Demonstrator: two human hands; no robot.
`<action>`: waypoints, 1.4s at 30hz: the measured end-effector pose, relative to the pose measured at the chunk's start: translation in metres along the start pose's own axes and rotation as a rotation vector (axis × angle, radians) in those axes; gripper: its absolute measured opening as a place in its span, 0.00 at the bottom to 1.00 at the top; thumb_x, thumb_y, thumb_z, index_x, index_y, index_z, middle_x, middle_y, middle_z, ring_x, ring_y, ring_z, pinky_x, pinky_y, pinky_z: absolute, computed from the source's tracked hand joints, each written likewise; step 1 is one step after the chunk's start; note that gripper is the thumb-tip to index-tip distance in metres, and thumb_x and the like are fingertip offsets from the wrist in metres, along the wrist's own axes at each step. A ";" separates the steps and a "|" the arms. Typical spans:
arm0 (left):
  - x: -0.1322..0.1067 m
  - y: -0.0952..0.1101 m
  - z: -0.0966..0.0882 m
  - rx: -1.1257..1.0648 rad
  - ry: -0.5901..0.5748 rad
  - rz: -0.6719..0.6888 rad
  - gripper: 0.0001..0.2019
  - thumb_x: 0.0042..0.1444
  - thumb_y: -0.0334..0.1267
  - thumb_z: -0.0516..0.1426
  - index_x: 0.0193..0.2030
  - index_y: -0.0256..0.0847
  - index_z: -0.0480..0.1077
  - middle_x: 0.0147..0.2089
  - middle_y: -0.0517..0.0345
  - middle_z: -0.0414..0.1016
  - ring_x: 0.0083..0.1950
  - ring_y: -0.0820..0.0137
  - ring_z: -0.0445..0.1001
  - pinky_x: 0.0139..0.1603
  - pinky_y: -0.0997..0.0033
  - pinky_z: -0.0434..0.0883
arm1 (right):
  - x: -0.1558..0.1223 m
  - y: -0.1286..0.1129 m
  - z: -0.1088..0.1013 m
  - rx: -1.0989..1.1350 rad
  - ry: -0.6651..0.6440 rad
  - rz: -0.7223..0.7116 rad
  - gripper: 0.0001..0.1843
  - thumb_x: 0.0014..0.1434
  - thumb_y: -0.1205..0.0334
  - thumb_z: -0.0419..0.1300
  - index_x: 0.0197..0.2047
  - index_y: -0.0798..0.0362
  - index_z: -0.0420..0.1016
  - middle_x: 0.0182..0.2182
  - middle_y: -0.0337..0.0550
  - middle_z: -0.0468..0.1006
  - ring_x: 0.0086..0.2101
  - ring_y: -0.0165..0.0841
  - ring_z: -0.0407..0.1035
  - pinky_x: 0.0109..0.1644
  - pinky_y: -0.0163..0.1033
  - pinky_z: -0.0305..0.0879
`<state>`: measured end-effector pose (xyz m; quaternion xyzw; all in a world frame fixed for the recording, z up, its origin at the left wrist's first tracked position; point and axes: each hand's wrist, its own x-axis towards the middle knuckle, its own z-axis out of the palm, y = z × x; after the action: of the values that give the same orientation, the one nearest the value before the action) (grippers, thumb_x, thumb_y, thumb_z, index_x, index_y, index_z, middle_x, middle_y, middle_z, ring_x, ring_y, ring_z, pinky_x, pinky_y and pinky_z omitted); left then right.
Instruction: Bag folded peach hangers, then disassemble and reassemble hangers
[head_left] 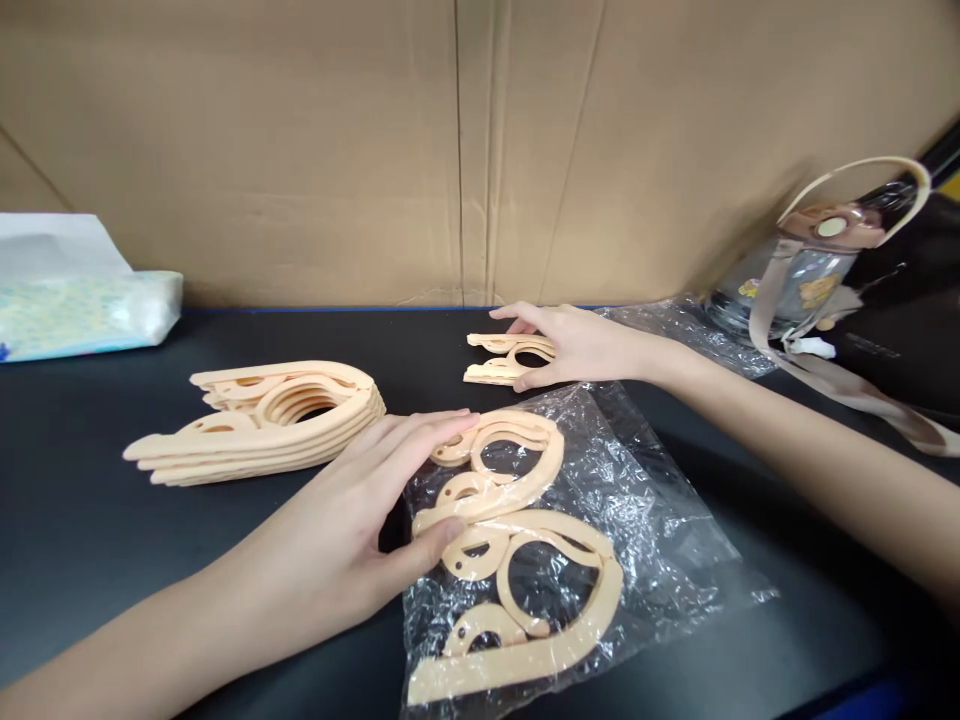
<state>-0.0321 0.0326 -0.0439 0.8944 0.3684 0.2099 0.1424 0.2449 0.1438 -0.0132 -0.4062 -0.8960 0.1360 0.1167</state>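
My left hand (375,510) lies on a clear plastic bag (660,530), fingers stretched out and thumb spread. Its fingertips and thumb touch the upper of two beige folding hangers (611,610) inside the bag. Farther back, my right hand (574,345) reaches around a small beige stack of folded hangers (491,373), thumb on the near side and fingers on the far side. My palm hides the right end of that stack. Left of my left hand stands a taller, neat stack of the same folded hangers (300,430).
A tissue pack (90,310) lies at the back left. On the right, a clear bottle (795,270) with a handle and strap leans by a black bag (900,310). Another crumpled plastic bag (667,325) is behind my right arm. Cardboard (300,150) walls the black table's back.
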 end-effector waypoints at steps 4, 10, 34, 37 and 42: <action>-0.001 0.002 0.001 0.031 -0.025 0.016 0.25 0.69 0.47 0.51 0.70 0.56 0.53 0.72 0.62 0.60 0.70 0.61 0.61 0.68 0.58 0.63 | -0.004 0.002 -0.004 0.035 0.065 0.010 0.44 0.53 0.50 0.68 0.68 0.53 0.59 0.53 0.49 0.77 0.47 0.44 0.74 0.51 0.47 0.68; -0.006 0.005 0.001 0.226 -0.069 0.097 0.28 0.71 0.44 0.46 0.75 0.55 0.42 0.78 0.63 0.44 0.76 0.58 0.46 0.72 0.50 0.57 | -0.043 -0.004 -0.023 -0.039 0.195 0.030 0.46 0.52 0.42 0.68 0.67 0.53 0.61 0.54 0.51 0.76 0.53 0.48 0.72 0.56 0.51 0.67; -0.007 -0.006 -0.001 0.225 -0.248 0.268 0.58 0.50 0.71 0.57 0.77 0.46 0.34 0.78 0.47 0.41 0.75 0.44 0.46 0.69 0.40 0.58 | -0.161 -0.029 -0.050 -0.267 -0.136 0.443 0.30 0.45 0.50 0.70 0.53 0.31 0.68 0.51 0.32 0.78 0.47 0.45 0.75 0.45 0.46 0.74; -0.007 -0.005 -0.001 0.227 -0.241 0.276 0.58 0.51 0.71 0.57 0.77 0.46 0.32 0.78 0.47 0.41 0.75 0.45 0.46 0.70 0.40 0.58 | -0.159 -0.039 -0.043 -0.193 -0.204 0.403 0.30 0.46 0.53 0.69 0.53 0.31 0.68 0.53 0.30 0.76 0.45 0.42 0.75 0.44 0.43 0.74; -0.007 -0.004 0.000 0.213 -0.240 0.274 0.57 0.51 0.70 0.58 0.77 0.46 0.33 0.77 0.45 0.42 0.75 0.44 0.46 0.70 0.40 0.56 | -0.143 -0.054 -0.033 -0.030 -0.201 0.349 0.31 0.49 0.53 0.70 0.55 0.34 0.66 0.51 0.31 0.77 0.40 0.38 0.77 0.35 0.35 0.75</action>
<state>-0.0387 0.0299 -0.0475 0.9648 0.2436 0.0791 0.0601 0.3097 0.0060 0.0223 -0.5413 -0.8212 0.1806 -0.0047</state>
